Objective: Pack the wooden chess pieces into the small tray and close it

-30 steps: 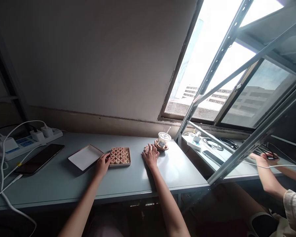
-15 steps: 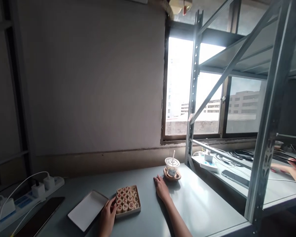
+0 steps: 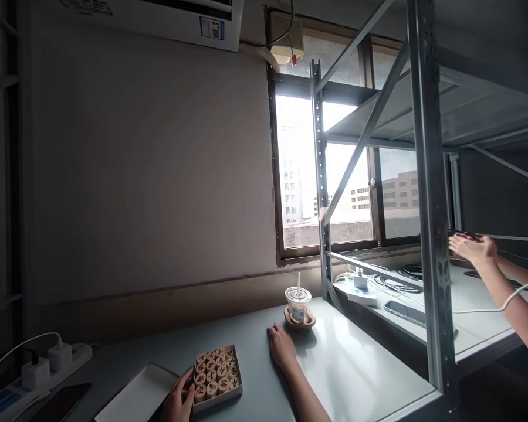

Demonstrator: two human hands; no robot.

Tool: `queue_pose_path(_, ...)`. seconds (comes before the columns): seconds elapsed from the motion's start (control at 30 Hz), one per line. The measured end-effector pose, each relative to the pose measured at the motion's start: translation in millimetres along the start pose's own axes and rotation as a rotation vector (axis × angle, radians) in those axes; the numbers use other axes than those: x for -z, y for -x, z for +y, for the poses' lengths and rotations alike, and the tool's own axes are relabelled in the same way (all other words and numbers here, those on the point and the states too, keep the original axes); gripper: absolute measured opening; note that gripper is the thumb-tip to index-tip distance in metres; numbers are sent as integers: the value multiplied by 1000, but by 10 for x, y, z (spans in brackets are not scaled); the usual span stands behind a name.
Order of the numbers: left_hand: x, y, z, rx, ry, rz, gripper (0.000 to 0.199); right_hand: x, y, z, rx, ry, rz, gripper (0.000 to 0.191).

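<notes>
In the lower middle of the head view is an open box of Chinese chess pieces, its round wooden discs marked in red and dark characters and set in rows. My left hand rests at the box's left edge, fingers apart and touching its side. Left of that hand lies the white box lid. My right hand lies on the table with fingers stretched out, holding nothing. Just beyond its fingertips stands a clear plastic cup with a straw, seated in a brown carrier.
A power strip with plugs and a dark phone lie at the left. A metal shelf post rises at the right. Behind it are another phone, cables and another person's hands.
The view has tilted up and shifted, so an air conditioner now shows at the top. The other person's hands have risen. My hands keep their places by the box and cup.
</notes>
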State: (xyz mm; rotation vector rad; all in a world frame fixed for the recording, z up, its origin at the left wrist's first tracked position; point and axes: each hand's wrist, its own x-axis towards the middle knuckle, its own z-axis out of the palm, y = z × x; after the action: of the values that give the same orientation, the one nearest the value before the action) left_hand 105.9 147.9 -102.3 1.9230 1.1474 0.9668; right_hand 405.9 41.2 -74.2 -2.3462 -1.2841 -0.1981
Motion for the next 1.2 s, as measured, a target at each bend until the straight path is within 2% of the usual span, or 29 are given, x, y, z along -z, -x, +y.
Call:
queue_pose_path(0.13, -38, 56, 74, 8, 0, 74, 58, 44, 24, -38, 35, 46, 24, 43)
queue_pose_path(0.57, 16, 88, 143, 9, -62, 27, 52, 60, 21, -34, 44, 65, 17, 51)
queue_pose_path(0.73, 9, 64, 122, -5, -46, 55, 50, 93, 31, -44, 25, 107, 16, 47)
queue_pose_path(0.83, 42, 48, 130, 12, -6, 77, 47, 225, 74, -102, 110, 169, 140, 35)
queue_pose_path(0.9, 66, 33, 117, 45, -2, 99, 45, 337, 121, -167, 213, 174, 261, 30)
queue_pose_path(0.97, 82, 13, 79, 77, -11, 114, 43, 420, 177, -239, 317, 139, 317, 25)
queue_pose_path(1.07, 91, -36, -9, 105, 34, 102, 42, 444, 253, -334, 439, 75, 285, 21)
queue_pose_path(1.2, 107, -193, -86, 119, 138, 29, 52, 362, 271, -421, 501, -19, 212, 21)
